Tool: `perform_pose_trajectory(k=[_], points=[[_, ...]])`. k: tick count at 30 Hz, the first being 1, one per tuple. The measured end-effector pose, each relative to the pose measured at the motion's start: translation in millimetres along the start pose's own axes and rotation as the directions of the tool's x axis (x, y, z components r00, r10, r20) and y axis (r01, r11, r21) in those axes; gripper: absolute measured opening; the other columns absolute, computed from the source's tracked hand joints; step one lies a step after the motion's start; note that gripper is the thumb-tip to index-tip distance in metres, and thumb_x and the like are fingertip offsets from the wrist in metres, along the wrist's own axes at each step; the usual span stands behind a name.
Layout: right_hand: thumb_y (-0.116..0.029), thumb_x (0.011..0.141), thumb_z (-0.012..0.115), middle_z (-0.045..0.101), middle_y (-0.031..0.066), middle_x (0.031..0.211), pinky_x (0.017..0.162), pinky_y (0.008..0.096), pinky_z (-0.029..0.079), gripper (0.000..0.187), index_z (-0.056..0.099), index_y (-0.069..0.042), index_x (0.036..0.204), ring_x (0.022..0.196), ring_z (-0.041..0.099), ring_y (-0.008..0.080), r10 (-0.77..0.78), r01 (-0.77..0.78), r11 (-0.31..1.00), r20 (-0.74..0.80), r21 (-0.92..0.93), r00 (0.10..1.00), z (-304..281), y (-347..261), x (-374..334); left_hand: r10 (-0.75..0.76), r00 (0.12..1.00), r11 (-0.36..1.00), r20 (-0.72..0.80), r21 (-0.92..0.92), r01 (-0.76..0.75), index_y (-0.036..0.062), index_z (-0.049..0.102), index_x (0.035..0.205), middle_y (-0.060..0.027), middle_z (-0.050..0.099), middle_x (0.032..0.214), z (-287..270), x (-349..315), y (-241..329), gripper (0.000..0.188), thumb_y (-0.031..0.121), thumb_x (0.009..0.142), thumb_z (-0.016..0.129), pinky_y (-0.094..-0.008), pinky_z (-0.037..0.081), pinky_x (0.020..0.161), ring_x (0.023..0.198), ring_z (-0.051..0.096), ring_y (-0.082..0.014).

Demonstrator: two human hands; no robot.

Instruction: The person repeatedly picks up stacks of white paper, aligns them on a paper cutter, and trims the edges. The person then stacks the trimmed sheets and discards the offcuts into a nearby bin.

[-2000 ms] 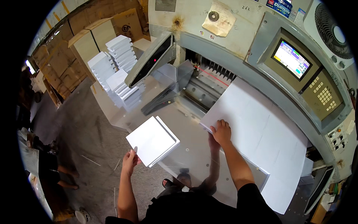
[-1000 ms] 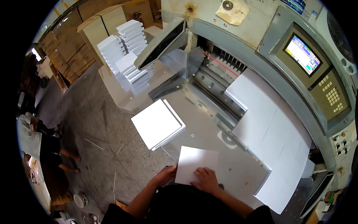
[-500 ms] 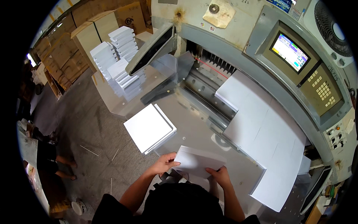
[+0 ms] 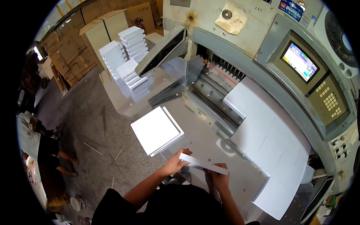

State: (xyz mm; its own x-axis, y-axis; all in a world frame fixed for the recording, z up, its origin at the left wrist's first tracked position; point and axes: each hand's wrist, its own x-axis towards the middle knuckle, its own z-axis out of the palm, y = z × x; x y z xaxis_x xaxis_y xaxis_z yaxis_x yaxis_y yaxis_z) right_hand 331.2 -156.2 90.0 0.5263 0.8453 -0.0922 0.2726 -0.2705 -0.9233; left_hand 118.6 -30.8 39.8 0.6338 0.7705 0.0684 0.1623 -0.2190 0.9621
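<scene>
Both hands were drawn in close in front of the body, one at each end of a white block of paper [image 4: 200,163], and both were pinching it. The left forearm came up from the lower edge on a long slant to the right, its elbow out to the side, and the left hand [image 4: 174,164] gripped the block's left end with its fingers bent around it. The right forearm stood steeper, leaning a little to the left as it rose, and the right hand [image 4: 220,177] clasped the opposite end, its fingers curled at the far side; part of its grip was hidden. The block was turned up so that a long, narrow side faced the camera, with its left end farther from the body than its right. It was over the near part of the shiny metal counter [image 4: 243,189], though whether its lower edge touched the surface I could not tell. Just beyond the left hand, a square paper stack [image 4: 155,129] lay at the counter's left edge, a thin slice standing out along one side. To the right of the hands, well apart from them, large white sheets [image 4: 272,138] lay under the front of the machine [image 4: 225,43], and tall white piles [image 4: 129,48] stood at the far left.
</scene>
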Motion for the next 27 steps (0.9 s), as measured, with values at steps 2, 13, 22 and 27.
perform_pose_trajectory(k=[2,13,22,27], points=[[-0.01,0.077,0.081,0.067,0.0097,0.084,0.07,0.032,0.052,0.03,0.058,-0.001,0.095,0.078,0.066,0.0201,0.012,-0.012,1.0,0.041,0.003,0.999,-2.3,5.9,4.4,-0.034,0.999,0.998,0.039,0.047,0.032,0.0038,0.048,0.126,-0.0206,0.064,0.109,-5.4,1.4,5.3,0.043,0.02,0.091,0.068,-0.0397,0.049,0.089,0.107,0.063,-0.0353],[-0.008,0.075,0.082,0.066,0.0085,0.081,0.065,0.0314,0.051,0.031,0.058,0.0,0.093,0.074,0.063,0.0162,-0.125,0.134,0.983,0.071,-0.126,0.99,-1.7,59.1,13.2,-0.138,0.99,0.968,0.018,0.213,0.131,0.0031,0.049,0.12,-0.0238,0.066,0.101,-6.5,-8.6,9.4,0.049,0.041,0.092,0.064,-0.0461,0.05,0.08,0.095,0.063,-0.0436],[-0.028,0.074,0.085,0.064,0.0097,0.077,0.061,0.0339,0.048,0.041,0.064,0.001,0.095,0.066,0.059,0.0157,-0.065,0.15,0.972,0.404,-0.18,0.912,37.5,-31.1,108.2,-0.367,0.864,0.93,-0.345,-0.149,0.336,0.0022,0.067,0.115,-0.0106,0.072,0.103,-70.8,-11.7,47.1,0.039,0.02,0.083,0.08,-0.0317,0.055,0.084,0.091,0.067,-0.0147],[-0.035,0.078,0.08,0.063,0.0083,0.069,0.061,0.032,0.048,0.04,0.067,0.002,0.083,0.062,0.057,0.015,-0.214,0.292,0.955,0.574,-0.046,0.79,134.2,-81.2,184.4,-0.577,0.696,0.762,-0.427,-0.588,0.27,-0.0054,0.068,0.101,-0.0114,0.071,0.088,-133.5,-1.4,14.2,0.035,0.023,0.085,0.079,-0.0279,0.053,0.064,0.073,0.066,-0.0139]])
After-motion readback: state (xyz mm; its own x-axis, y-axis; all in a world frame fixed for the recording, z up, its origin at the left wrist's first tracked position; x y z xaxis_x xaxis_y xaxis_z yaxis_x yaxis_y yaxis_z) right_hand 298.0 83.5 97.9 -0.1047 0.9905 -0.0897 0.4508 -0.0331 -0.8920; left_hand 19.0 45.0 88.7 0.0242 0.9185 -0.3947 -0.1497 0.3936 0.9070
